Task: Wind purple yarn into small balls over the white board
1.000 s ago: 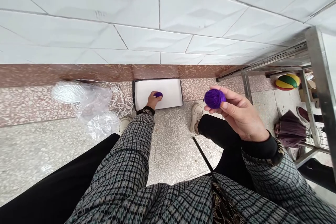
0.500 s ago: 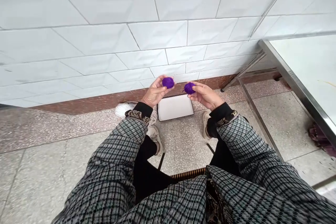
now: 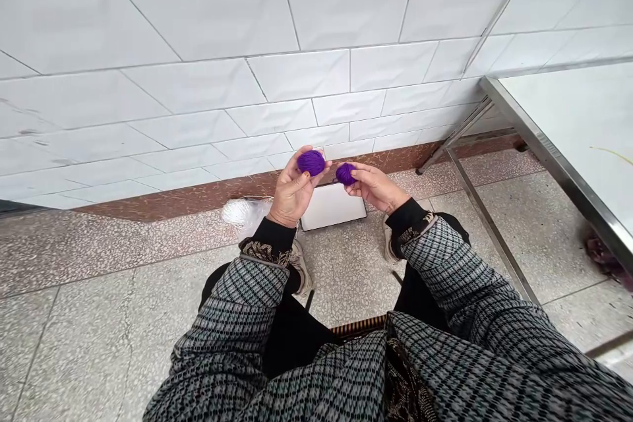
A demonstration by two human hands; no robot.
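Note:
Two balls of purple yarn are held up in front of me. The larger ball of yarn (image 3: 311, 163) rests in my left hand (image 3: 291, 194), with the thumb on its near side and the fingers behind it. My right hand (image 3: 376, 186) pinches the smaller ball of yarn (image 3: 345, 174) between thumb and fingers. A small gap lies between the left fingertips and the smaller ball. Below both hands, a shallow white tray or box lid (image 3: 333, 206) with a dark rim lies on the floor, partly hidden by my left hand.
A clear plastic bag (image 3: 243, 214) with something white lies on the floor left of the tray. White wall tiles (image 3: 306, 79) rise ahead. A metal-framed table (image 3: 558, 145) stands at the right, with a dark purplish thing (image 3: 606, 254) under it.
Both hands have come closer together, the smaller ball moving left toward the larger one. My left palm is turned more toward me. The view has tilted slightly up.

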